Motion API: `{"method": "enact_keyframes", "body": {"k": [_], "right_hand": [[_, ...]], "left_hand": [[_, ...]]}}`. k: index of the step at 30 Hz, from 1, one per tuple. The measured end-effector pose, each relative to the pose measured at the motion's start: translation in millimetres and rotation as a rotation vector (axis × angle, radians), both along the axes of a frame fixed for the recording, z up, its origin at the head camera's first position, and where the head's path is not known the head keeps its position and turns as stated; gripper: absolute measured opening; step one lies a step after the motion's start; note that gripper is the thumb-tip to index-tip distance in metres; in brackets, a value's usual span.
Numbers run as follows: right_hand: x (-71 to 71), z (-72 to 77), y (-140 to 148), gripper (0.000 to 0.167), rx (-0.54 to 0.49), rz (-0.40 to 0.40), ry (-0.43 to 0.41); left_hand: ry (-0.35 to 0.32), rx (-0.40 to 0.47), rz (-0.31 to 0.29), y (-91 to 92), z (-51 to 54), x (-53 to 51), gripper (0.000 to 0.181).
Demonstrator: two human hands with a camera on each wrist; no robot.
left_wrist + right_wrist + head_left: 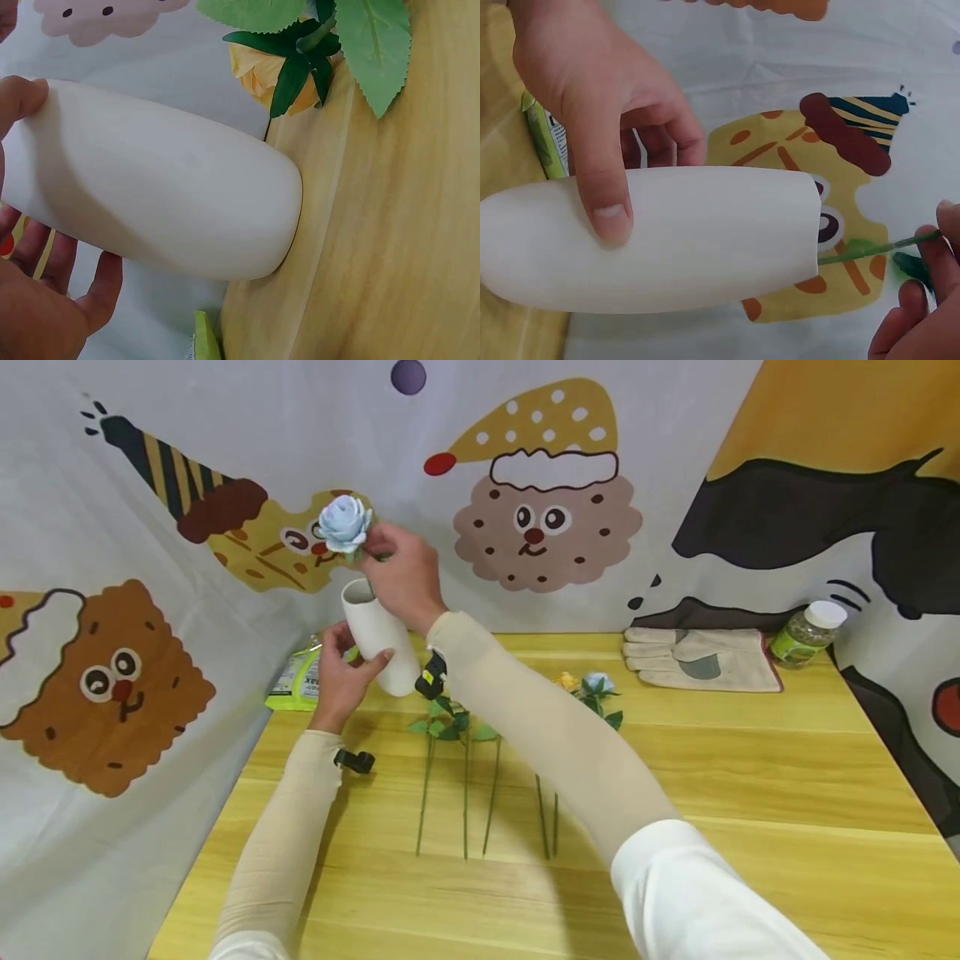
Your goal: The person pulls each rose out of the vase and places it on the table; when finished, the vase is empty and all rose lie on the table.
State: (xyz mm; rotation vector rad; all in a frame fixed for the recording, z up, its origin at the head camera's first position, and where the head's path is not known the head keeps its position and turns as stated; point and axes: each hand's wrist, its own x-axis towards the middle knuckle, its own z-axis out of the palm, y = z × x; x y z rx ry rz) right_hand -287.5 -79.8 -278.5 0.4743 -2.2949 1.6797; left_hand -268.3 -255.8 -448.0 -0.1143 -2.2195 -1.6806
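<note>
My left hand (pixel 343 681) grips a white vase (pixel 390 652) around its side, thumb on the near face and fingers behind. In the left wrist view, the base of the vase (pixel 262 210) appears to meet the tabletop. Above its mouth, my right hand (pixel 408 575) pinches the stem of a pale blue artificial rose (pixel 345 524) just below the bloom. The right wrist view shows the green stem (pixel 870 253) running into the vase mouth; its lower end is hidden inside.
Several artificial flower stems (pixel 466 793) lie on the wooden table (pixel 750 760), some blooms hidden behind my right arm. A yellow-green packet (pixel 294 683) is at the back left. Gloves (pixel 701 658) and a white-lidded jar (pixel 806 633) sit at the back right, before a printed cloth.
</note>
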Motion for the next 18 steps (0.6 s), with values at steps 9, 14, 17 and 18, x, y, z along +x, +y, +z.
{"method": "enact_keyframes", "body": {"k": [9, 14, 17, 18], "right_hand": [[3.6, -2.4, 15.4, 0.028, -0.299, 0.024, -0.059], [8.3, -3.9, 24.4, 0.033, -0.493, 0.087, 0.001], [11.5, -3.3, 30.4, 0.035, -0.599, 0.107, 0.019], [12.2, -2.7, 32.3, 0.036, -0.632, 0.106, 0.024]], "left_hand": [[0.006, 0.016, -0.003, 0.5, 2.8, -0.2, 0.075], [0.006, 0.018, -0.007, 0.9, 1.6, 0.0, 0.076], [0.006, 0.017, -0.007, 0.2, -0.1, -0.1, 0.076], [0.006, 0.017, -0.006, -0.2, -0.6, -0.2, 0.076]]}}
